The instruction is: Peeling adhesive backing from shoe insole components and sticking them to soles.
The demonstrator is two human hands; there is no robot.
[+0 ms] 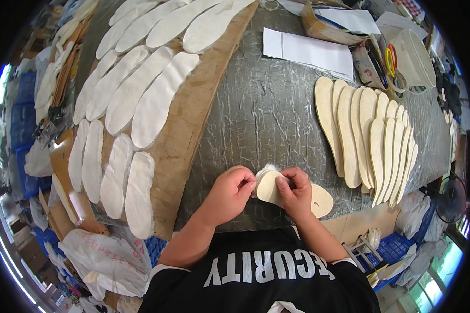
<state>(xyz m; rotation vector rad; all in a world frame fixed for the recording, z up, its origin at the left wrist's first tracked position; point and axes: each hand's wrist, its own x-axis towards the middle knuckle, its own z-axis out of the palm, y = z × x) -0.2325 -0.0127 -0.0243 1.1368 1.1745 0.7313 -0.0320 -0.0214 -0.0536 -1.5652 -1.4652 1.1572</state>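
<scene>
Close in front of me, my right hand (297, 195) is closed on a beige insole (269, 189), thumb on top and fingers round its far edge. White fluffy lining (267, 168) shows past the insole's far left end. My left hand (227, 193) pinches at that end, fingertips pressed together against the lining's edge; how much they grip is hidden. The insole lies sideways, its other end showing right of my right hand with a small dark mark on it. What lies under it cannot be seen.
White insole-shaped pieces (156, 99) lie in rows on a brown board (185, 125) at left. Beige insoles (352, 135) are fanned out at right on the dark, wrinkled table cover (256, 104). White paper (308, 52), scissors (390, 60) and a translucent tub (416, 65) sit far right.
</scene>
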